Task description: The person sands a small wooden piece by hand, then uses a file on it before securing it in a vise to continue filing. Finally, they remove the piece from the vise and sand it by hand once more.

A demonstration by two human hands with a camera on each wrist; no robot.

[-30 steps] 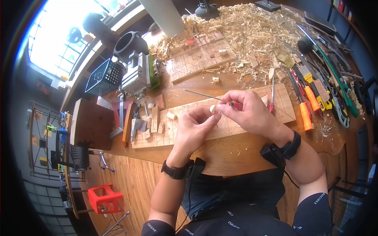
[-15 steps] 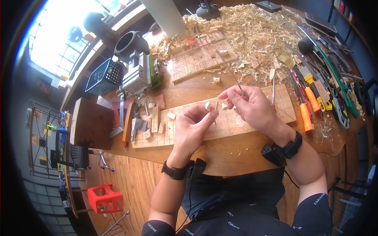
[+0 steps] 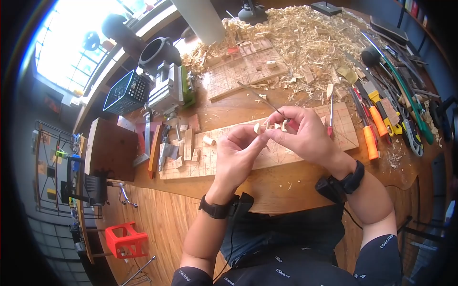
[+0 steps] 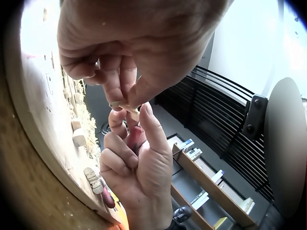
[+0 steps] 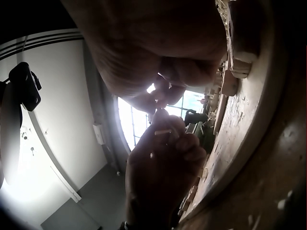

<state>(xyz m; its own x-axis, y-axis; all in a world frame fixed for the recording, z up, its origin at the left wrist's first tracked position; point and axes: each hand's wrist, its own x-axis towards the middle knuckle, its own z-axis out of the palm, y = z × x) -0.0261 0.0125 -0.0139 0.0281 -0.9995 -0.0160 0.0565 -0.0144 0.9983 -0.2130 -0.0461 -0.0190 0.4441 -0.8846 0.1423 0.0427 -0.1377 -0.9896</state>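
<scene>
The wood (image 3: pixel 257 128) is sitting between the two hands at the centre of the frame, above the board (image 3: pixel 286 151). The left hand (image 3: pixel 236 151) is pinching it from the left with thumb and fingertips; the right hand (image 3: pixel 305 136) is pinching at its right side while also gripping the tool (image 3: pixel 260 97), whose red handle is lying in the curled fingers. Handling such small work well probably calls for a light, steady pinch on both sides, the hands bracing close together, pressure running along the wood rather than across it, and the tool's shaft staying clear of the left hand. The wood's long axis seems to be running left to right, its pale rounded end pointing left and its right side lying slightly higher in the frame; fingers are covering much of it, so whether it is one piece or several cannot be told. The tool's shaft is pointing to the upper left. Farther out, blocks (image 3: pixel 188 143) are lying left of centre, a screwdriver (image 3: pixel 329 126) is resting right of centre, and shavings (image 3: pixel 305 35) are covering the top.
</scene>
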